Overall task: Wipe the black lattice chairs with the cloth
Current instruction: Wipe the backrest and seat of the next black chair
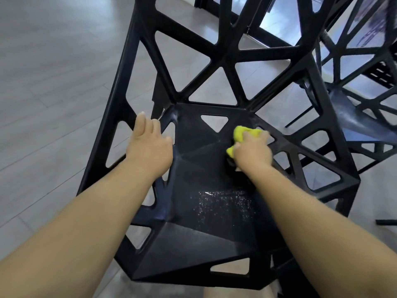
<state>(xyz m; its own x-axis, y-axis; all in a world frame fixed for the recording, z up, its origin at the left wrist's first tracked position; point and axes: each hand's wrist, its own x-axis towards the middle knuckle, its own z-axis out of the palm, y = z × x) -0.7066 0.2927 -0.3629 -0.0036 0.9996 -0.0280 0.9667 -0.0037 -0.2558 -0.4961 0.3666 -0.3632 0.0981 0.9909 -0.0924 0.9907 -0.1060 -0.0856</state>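
Right grip (252, 152) bunches cloth (240, 133) beneath it on chair seat (202, 168).

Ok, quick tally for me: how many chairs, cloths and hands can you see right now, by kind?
Black lattice chairs: 2, the near chair and the far chair to its right.
Cloths: 1, the yellow cloth, gripped by the right hand.
Hands: 2, with the left hand resting on the near chair's side.
Total: 5.
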